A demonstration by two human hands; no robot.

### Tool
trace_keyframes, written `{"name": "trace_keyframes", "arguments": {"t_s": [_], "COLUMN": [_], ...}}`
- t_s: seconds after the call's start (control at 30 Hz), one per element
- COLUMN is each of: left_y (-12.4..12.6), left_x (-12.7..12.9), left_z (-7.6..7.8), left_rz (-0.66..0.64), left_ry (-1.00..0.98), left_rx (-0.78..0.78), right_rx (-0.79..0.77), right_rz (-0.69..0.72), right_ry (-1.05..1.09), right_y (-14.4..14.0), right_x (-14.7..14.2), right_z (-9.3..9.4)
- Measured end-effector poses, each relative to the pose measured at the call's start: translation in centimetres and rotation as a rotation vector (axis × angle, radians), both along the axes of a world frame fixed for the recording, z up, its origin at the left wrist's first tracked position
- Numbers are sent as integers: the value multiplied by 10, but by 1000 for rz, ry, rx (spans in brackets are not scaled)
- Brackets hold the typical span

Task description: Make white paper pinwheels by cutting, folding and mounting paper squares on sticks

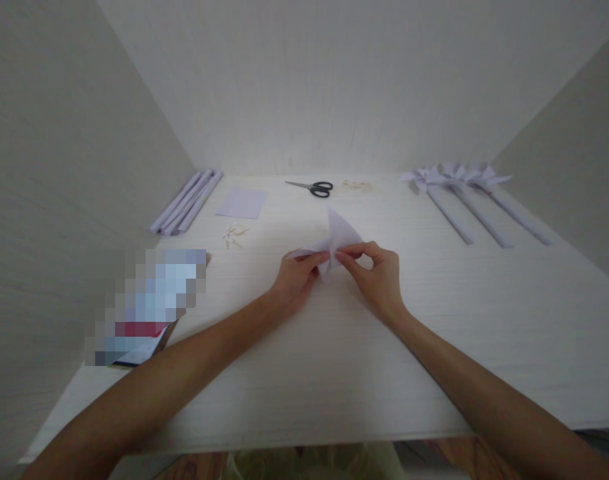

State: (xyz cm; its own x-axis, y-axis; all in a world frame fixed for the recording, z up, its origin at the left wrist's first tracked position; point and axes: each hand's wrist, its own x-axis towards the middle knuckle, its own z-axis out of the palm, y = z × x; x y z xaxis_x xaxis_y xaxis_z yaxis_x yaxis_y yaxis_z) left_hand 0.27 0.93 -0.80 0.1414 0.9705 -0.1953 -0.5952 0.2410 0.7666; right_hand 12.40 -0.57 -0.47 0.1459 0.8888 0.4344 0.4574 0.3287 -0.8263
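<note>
From my remote seat I see my left hand drawn into a pinch, thumb uppermost, gripping the folded lilac paper; my right hand is nearly closed at thumb and forefinger, a small gap curving between them behind the tips, which nip the same paper near its middle; that paper is held just above the central part of the table, with one pointed blade standing up and another lying along the left hand; beyond it, towards the back wall, I have the black-handled scissors, blades pointing left, with a scatter of small pale pieces just right of the handles; left of the scissors lies a square of lilac paper, with a little heap of short sticks in front of it and a bundle of lilac paper rolls further left; nearer me on that side is a flat device, its surface blurred out; at the far right rest three lilac pinwheels, heads towards the wall, stems slanting towards me.
</note>
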Motion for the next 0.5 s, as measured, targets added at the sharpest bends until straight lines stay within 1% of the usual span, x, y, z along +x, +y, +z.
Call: {"name": "trace_keyframes", "arguments": {"t_s": [0.27,0.5], "left_y": [0,2], "left_x": [0,0], "left_z": [1,-3], "left_rz": [-8,-24], "left_ry": [11,19], "left_rx": [1,22], "right_rx": [4,3], "right_rz": [-23,-34], "right_ry": [-43,-63], "right_y": [-1,-1], "right_x": [-1,-1], "right_z": [1,1]}}
